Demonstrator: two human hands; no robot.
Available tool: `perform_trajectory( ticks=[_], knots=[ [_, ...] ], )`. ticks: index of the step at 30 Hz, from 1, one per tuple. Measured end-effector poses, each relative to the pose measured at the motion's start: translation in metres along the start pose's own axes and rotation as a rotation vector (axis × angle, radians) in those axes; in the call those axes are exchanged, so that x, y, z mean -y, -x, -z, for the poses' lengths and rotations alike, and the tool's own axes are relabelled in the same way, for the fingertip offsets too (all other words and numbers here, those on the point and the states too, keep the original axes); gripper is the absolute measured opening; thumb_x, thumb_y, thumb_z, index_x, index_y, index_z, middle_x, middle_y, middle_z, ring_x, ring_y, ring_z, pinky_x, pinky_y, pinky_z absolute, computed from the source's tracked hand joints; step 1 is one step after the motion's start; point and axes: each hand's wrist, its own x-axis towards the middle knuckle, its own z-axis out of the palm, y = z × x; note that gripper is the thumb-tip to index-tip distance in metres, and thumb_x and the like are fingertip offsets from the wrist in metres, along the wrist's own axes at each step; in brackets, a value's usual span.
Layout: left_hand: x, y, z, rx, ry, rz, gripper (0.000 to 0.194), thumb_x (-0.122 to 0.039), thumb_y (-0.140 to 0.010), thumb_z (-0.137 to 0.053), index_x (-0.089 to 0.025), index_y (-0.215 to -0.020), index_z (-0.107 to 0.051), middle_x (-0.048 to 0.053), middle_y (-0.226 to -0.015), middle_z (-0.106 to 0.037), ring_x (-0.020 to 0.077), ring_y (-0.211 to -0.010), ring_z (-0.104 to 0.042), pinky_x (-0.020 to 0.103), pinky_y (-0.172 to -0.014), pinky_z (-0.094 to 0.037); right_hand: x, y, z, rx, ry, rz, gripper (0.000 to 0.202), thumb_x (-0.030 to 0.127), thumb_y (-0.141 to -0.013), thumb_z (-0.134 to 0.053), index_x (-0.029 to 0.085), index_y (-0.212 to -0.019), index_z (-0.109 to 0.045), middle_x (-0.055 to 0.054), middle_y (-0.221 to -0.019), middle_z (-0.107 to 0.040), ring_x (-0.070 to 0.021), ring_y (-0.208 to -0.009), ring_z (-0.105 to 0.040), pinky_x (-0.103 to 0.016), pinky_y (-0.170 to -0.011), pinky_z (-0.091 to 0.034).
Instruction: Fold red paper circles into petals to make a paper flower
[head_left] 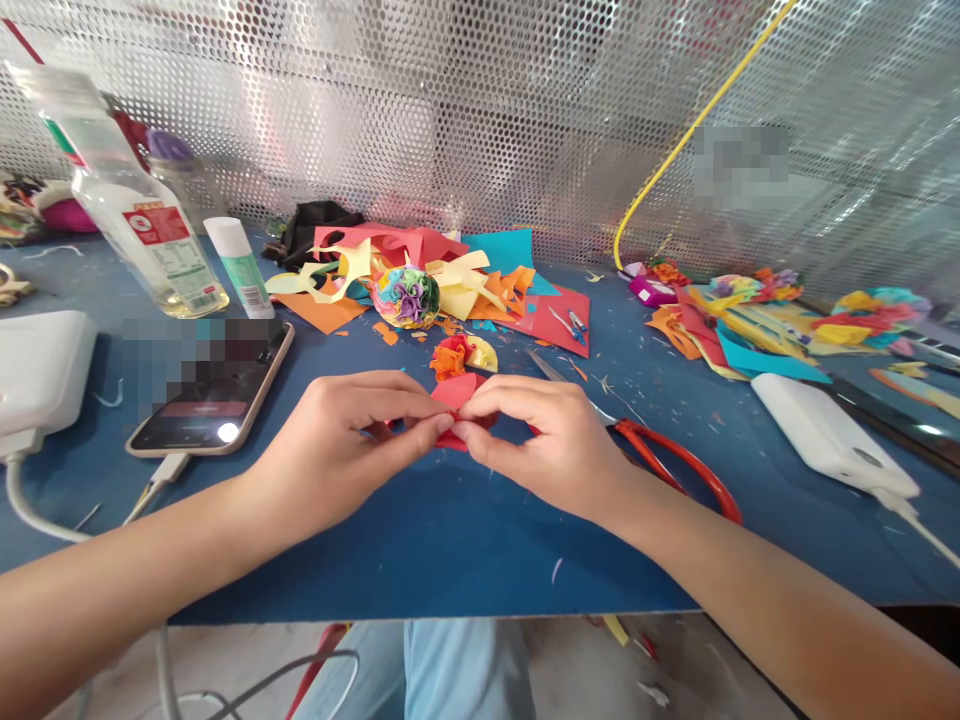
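A piece of red paper (456, 392) is pinched between my two hands, just above the blue tabletop. My left hand (352, 440) grips its left part between thumb and fingers. From the other side my right hand (536, 435) pinches it, the fingertips of both hands nearly meeting. The lower part of the paper is mostly hidden by my fingers. Right behind it lies a small orange, red and yellow paper flower (454, 355). Beside my right hand rest scissors with red handles (675, 455), their blades partly hidden.
A multicoloured paper ball (406, 297) sits among paper scraps (465, 285) at the back. On the left stand a bottle (161, 220), a glue stick (241, 268) and a phone (217, 400) on a cable. A white power bank (832, 432) lies right, before more coloured paper (765, 335).
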Motion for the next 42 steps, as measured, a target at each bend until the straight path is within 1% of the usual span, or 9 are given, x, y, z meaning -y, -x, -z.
perform_trajectory(
  ticks=[6, 8, 11, 13, 17, 20, 27, 33, 42],
  knots=[
    [-0.003, -0.002, 0.005, 0.027, 0.120, 0.174, 0.012, -0.028, -0.077, -0.060, -0.022, -0.081, -0.070, -0.001, -0.073, -0.070, 0.0102, -0.060, -0.060, 0.018, -0.048, -0.045, 0.003, -0.002, 0.006, 0.077, -0.112, -0.185, 0.007, 0.017, -0.079, -0.057, 0.017, -0.073, -0.060, 0.002, -0.071, -0.061, -0.0087, -0.065, -0.055, -0.020, -0.062, -0.045],
    [-0.002, -0.003, 0.005, 0.040, 0.165, 0.244, 0.012, -0.026, -0.074, -0.063, -0.021, -0.082, -0.071, -0.001, -0.071, -0.071, 0.0115, -0.062, -0.061, 0.019, -0.050, -0.047, 0.002, -0.002, 0.007, 0.169, -0.173, -0.313, 0.009, 0.022, -0.081, -0.055, 0.017, -0.074, -0.060, 0.002, -0.069, -0.060, -0.0091, -0.063, -0.055, -0.020, -0.058, -0.045],
    [0.004, -0.004, 0.003, 0.154, 0.261, 0.371, 0.012, -0.023, -0.072, -0.063, -0.017, -0.080, -0.070, 0.001, -0.070, -0.071, 0.0123, -0.060, -0.061, 0.022, -0.054, -0.049, -0.002, -0.001, 0.005, 0.311, -0.222, -0.457, 0.013, 0.028, -0.081, -0.055, 0.017, -0.081, -0.061, 0.001, -0.071, -0.061, -0.0105, -0.065, -0.056, -0.021, -0.057, -0.045],
    [0.008, -0.005, 0.000, 0.264, 0.336, 0.460, 0.012, -0.020, -0.071, -0.062, -0.015, -0.082, -0.066, 0.001, -0.067, -0.069, 0.0111, -0.055, -0.059, 0.022, -0.052, -0.049, -0.005, -0.001, 0.002, 0.313, -0.199, -0.457, 0.013, 0.027, -0.080, -0.056, 0.017, -0.087, -0.061, 0.000, -0.075, -0.063, -0.0109, -0.067, -0.057, -0.022, -0.061, -0.046],
    [0.012, -0.006, -0.006, 0.384, 0.337, 0.569, 0.017, -0.017, -0.068, -0.061, -0.016, -0.084, -0.055, -0.001, -0.065, -0.066, 0.0103, -0.053, -0.056, 0.021, -0.048, -0.045, -0.007, -0.001, -0.002, 0.338, -0.030, -0.267, 0.006, 0.016, -0.078, -0.057, 0.017, -0.077, -0.063, 0.001, -0.074, -0.063, -0.0093, -0.065, -0.054, -0.022, -0.063, -0.043],
    [0.011, -0.006, -0.009, 0.370, 0.227, 0.555, 0.017, -0.018, -0.066, -0.062, -0.018, -0.080, -0.053, -0.002, -0.066, -0.065, 0.0122, -0.058, -0.057, 0.022, -0.050, -0.044, -0.006, -0.002, -0.003, 0.399, 0.024, -0.207, 0.008, 0.016, -0.079, -0.056, 0.016, -0.074, -0.063, 0.001, -0.076, -0.062, -0.0094, -0.069, -0.053, -0.022, -0.065, -0.041],
    [0.013, -0.008, -0.014, 0.310, -0.029, 0.458, 0.014, -0.025, -0.064, -0.066, -0.020, -0.074, -0.057, -0.004, -0.063, -0.056, 0.0117, -0.057, -0.050, 0.023, -0.052, -0.039, -0.014, -0.002, -0.011, 0.394, 0.037, -0.290, 0.004, 0.014, -0.073, -0.059, 0.016, -0.071, -0.061, 0.005, -0.059, -0.051, -0.0065, -0.055, -0.044, -0.019, -0.051, -0.035],
    [0.021, -0.009, -0.011, 0.423, 0.065, 0.437, 0.015, -0.032, -0.070, -0.061, -0.019, -0.077, -0.057, -0.004, -0.065, -0.055, 0.0114, -0.059, -0.047, 0.024, -0.055, -0.038, -0.018, -0.005, -0.016, 0.392, -0.012, -0.397, 0.006, 0.018, -0.068, -0.060, 0.018, -0.069, -0.053, 0.006, -0.059, -0.048, -0.0065, -0.054, -0.043, -0.019, -0.049, -0.032],
    [0.022, -0.012, -0.013, 0.428, 0.215, 0.496, 0.010, -0.017, -0.065, -0.059, -0.017, -0.074, -0.054, -0.006, -0.059, -0.045, 0.0086, -0.055, -0.040, 0.021, -0.049, -0.032, -0.020, -0.007, -0.015, 0.444, -0.114, -0.476, 0.009, 0.011, -0.067, -0.056, 0.018, -0.073, -0.057, 0.007, -0.057, -0.043, -0.0061, -0.052, -0.037, -0.018, -0.048, -0.030]
  ],
)
